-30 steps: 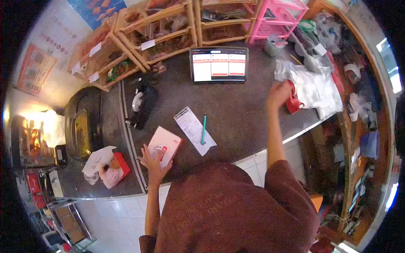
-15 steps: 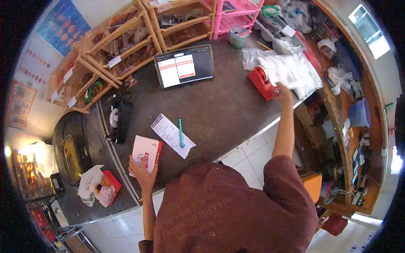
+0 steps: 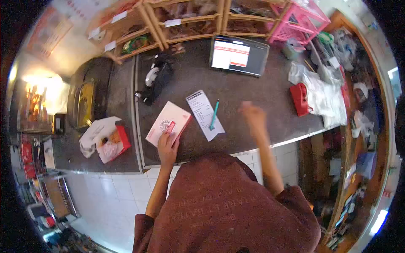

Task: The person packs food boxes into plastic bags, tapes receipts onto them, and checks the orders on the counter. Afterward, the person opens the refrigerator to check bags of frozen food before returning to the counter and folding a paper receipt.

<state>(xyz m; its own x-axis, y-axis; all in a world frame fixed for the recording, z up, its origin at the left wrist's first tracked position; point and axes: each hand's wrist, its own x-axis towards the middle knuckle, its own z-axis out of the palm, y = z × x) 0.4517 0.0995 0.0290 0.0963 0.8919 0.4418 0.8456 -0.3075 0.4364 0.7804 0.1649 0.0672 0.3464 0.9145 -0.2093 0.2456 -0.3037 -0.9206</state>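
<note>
My left hand grips the near edge of a closed white-and-red cardboard food box, fingers on its lid and thumb along its right side. Over the counter, right of the receipt, my right hand is smeared by motion; whether anything is in its fingers cannot be made out. A printed paper receipt lies right of the box, with a green pen across it. Farther right, a red tape dispenser stands beside a pile of clear plastic bags.
A tablet stands at the back of the dark counter. Left of the box are a black device and an open food box with food inside. Wooden racks and a pink shelf line the back.
My right hand has left the tape dispenser and moved left toward the receipt. My left hand stays on the food box. The whole view has shifted, with things now appearing farther right.
</note>
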